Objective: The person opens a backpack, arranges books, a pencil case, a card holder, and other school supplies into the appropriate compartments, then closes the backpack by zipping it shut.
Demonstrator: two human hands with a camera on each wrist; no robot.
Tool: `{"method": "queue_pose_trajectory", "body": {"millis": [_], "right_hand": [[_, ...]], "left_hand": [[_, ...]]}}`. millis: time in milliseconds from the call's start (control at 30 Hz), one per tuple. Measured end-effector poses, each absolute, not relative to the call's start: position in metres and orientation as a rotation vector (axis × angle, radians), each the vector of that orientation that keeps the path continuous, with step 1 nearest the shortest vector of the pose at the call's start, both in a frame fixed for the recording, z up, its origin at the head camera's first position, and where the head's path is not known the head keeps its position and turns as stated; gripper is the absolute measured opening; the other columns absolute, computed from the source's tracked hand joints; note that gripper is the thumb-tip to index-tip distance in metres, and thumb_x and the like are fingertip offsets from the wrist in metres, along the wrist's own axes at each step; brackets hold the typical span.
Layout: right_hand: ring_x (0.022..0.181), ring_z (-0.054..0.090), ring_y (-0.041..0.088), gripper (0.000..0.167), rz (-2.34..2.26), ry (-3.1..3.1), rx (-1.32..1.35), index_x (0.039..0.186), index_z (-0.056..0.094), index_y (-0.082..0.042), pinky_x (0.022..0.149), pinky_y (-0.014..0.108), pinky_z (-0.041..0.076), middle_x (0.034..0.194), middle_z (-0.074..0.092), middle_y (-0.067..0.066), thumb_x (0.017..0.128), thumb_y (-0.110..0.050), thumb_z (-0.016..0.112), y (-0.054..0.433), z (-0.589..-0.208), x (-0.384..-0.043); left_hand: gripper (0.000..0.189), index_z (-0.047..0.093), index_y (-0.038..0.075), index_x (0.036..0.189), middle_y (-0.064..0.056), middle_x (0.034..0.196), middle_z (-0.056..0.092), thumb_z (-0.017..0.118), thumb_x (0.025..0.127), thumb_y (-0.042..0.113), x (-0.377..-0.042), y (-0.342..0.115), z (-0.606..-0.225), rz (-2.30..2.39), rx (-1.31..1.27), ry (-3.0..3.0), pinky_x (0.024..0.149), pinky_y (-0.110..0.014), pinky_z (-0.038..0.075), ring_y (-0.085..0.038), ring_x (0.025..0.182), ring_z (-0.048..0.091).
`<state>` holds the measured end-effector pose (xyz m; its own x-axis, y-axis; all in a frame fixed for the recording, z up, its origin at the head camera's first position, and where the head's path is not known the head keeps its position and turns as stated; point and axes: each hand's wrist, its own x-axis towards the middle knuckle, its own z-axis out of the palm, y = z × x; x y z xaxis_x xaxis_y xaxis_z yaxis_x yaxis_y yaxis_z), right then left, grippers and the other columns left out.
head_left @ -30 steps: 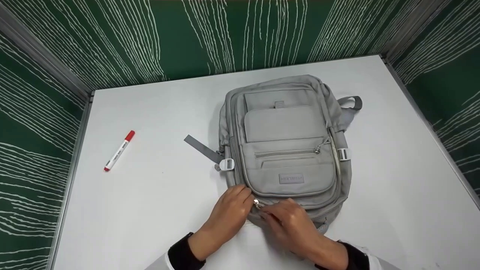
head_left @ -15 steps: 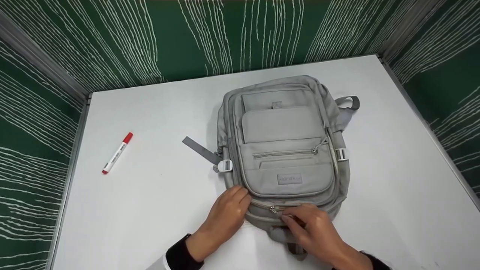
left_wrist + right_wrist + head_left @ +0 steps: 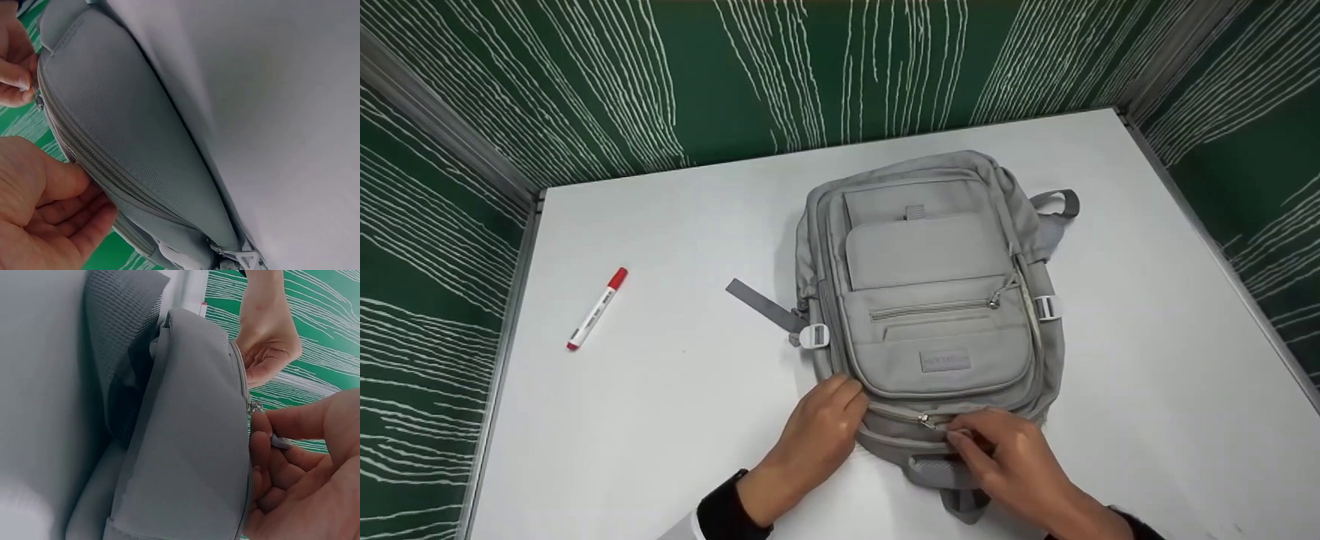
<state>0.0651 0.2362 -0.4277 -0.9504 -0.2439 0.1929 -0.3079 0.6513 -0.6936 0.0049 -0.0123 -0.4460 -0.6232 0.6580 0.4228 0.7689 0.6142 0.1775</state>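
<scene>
A grey backpack [image 3: 937, 255] lies front side up, its top end pointing away from me. My right hand [image 3: 1020, 465] pinches the pull of a metal zipper slider [image 3: 925, 420] at the near end of the bag. The right wrist view shows this slider [image 3: 255, 406] just beyond the right thumb and fingers [image 3: 298, 422]. At the bag's near left corner, my left hand [image 3: 823, 427] grips the fabric beside the zipper. In the left wrist view, thumb and fingertips of the left hand [image 3: 50, 208] pinch the bag's edge along the zipper track [image 3: 95, 157].
A red-capped white marker [image 3: 596, 309] lies on the white table [image 3: 682, 225] at left. A loose strap [image 3: 765, 305] sticks out from the bag's left side, and another strap [image 3: 964, 504] hangs at its near end. Green, white-streaked walls [image 3: 840, 75] surround the table.
My right hand has moved right along the near end of the backpack, drawing the zipper slider with it. The left hand keeps its grip at the corner.
</scene>
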Motion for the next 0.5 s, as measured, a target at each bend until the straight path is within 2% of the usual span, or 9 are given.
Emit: {"method": "queue_pose_trajectory", "body": {"millis": [233,500], "right_hand": [[0.061,0.048,0.002,0.021,1.121,-2.696,0.339,0.081,0.065,-0.021,0.051,0.011,0.037,0.073,0.055,-0.017,0.072,-0.001,0.068,0.267,-0.426,0.065],[0.069,0.049,0.0,0.016,1.006,-2.766,0.367,0.085,0.063,-0.021,0.054,0.016,0.04,0.079,0.056,-0.014,0.077,-0.007,0.066,0.3,-0.427,0.061]], "left_hand": [[0.019,0.063,0.0,0.084,-0.005,0.086,0.055,0.053,0.071,-0.011,0.005,-0.016,-0.446,-0.533,-1.134,-2.533,0.077,-0.023,0.042,-0.014,0.086,0.05],[0.024,0.062,0.0,0.085,-0.004,0.087,0.054,0.05,0.069,-0.013,0.003,-0.017,-0.446,-0.568,-1.142,-2.538,0.078,-0.022,0.041,-0.014,0.086,0.049]]}}
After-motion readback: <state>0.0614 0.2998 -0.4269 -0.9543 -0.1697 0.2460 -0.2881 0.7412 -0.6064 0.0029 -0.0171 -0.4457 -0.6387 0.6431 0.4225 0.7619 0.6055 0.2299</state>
